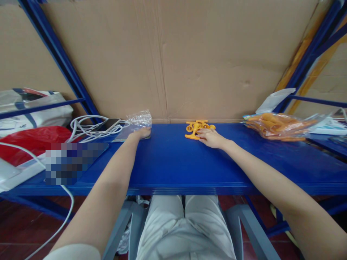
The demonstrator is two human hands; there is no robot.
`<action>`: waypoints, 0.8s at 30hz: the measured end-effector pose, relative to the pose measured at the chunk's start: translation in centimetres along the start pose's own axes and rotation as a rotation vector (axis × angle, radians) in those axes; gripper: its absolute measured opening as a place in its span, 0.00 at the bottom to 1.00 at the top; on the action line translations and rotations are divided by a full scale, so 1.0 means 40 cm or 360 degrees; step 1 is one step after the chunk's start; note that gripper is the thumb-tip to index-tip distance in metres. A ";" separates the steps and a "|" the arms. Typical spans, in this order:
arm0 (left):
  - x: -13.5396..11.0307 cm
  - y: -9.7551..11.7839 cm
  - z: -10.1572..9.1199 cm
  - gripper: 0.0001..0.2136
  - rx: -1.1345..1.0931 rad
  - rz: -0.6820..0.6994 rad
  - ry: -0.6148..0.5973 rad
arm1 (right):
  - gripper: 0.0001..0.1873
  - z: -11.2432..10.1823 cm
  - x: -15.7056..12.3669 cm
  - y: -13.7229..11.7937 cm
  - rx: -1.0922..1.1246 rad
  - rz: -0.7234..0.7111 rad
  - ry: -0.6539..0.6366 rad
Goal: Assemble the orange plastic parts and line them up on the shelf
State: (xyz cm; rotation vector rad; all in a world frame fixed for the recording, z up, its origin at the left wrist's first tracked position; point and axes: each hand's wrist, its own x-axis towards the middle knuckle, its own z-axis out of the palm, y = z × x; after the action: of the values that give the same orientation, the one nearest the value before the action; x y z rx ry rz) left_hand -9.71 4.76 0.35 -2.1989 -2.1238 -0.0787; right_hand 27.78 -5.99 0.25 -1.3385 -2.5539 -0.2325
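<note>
My left hand point(141, 134) is at the back of the blue table, closed on a crinkled clear plastic bag point(141, 118). Part of its fingers is hidden against the bag. To the right, against the cardboard, lies a small cluster of orange-yellow plastic pieces point(195, 129) with T-shaped handles and round cup-like ends. My right hand point(212, 138) reaches onto the cluster's right side. Its bent fingers are on one T-handled piece at the front, and the hand covers part of the others.
On the right sits a clear bag of similar orange pieces point(273, 125). White cables point(89, 126), a phone point(112, 124) and a red plastic bag point(35, 139) crowd the left. A cardboard wall point(168, 65) closes the back; blue posts point(62, 61) rise at both sides.
</note>
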 end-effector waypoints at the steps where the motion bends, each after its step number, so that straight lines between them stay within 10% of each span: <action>1: -0.004 0.007 -0.004 0.27 -0.0007 -0.0029 -0.0081 | 0.18 0.001 0.000 0.001 -0.0003 0.0004 -0.0001; 24: -0.042 0.002 -0.007 0.28 0.0010 -0.0035 -0.0144 | 0.19 -0.004 -0.005 0.008 -0.0170 0.0204 -0.0045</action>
State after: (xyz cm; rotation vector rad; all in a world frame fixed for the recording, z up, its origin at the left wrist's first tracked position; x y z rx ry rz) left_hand -9.69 3.05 0.47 -2.2164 -2.1914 0.0264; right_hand 28.16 -6.00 0.35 -1.5485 -2.4975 -0.3320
